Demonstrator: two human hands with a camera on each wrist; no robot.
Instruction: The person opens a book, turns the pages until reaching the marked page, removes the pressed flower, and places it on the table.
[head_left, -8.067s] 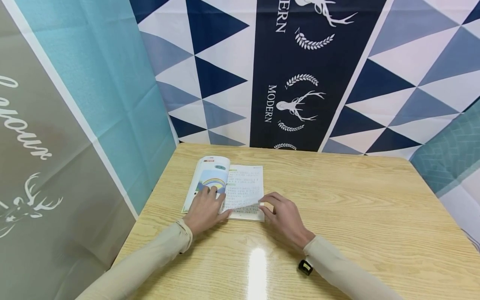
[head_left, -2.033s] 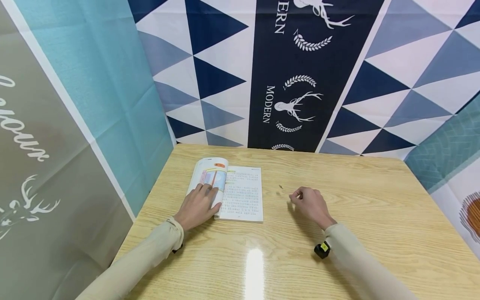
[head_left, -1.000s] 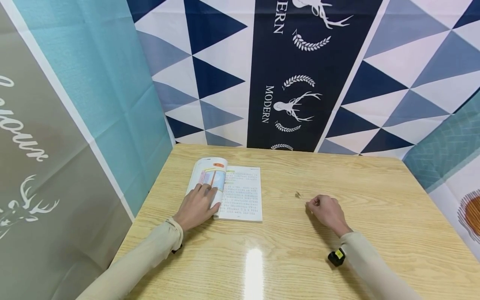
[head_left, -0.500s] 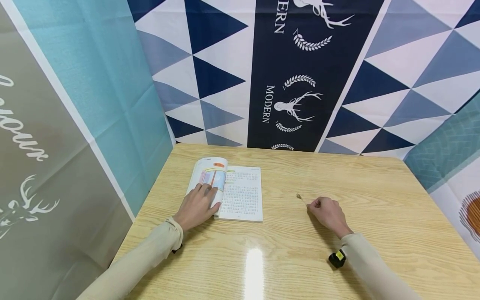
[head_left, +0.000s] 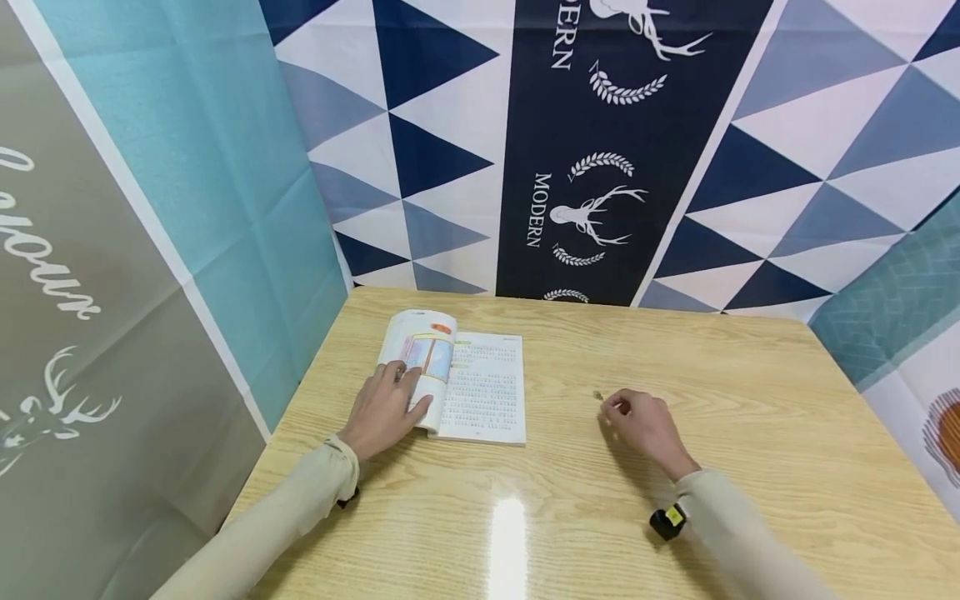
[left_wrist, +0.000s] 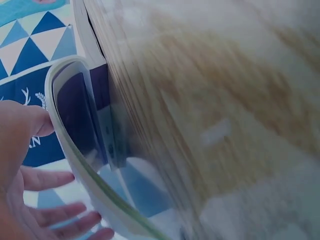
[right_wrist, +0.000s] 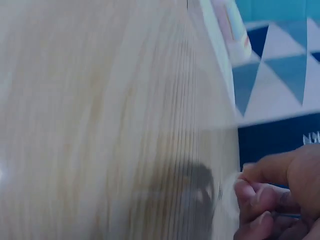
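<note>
An open book lies on the table, its left pages curling up beside the spine. The left hand rests on the illustrated left page, fingers spread and loosely bent. In the left wrist view, thumb and fingertips lie along the outer side of the curled pages. Right of the book, the right hand is just above the table, pinching a small, thin item with a brownish tip. Near those fingertips in the right wrist view, a pale translucent part is blurred; its exact kind cannot be told.
The wooden table reaches toward the patterned cloth behind it and the blue and grey cloth at the left. A black wrist device is at the right sleeve. A brown round print shows at the right edge.
Since the oldest frame, the rainbow page has given way to another picture, and the right hand has left the page and now pinches the small item. Lately, the left fingers drew back slightly.
</note>
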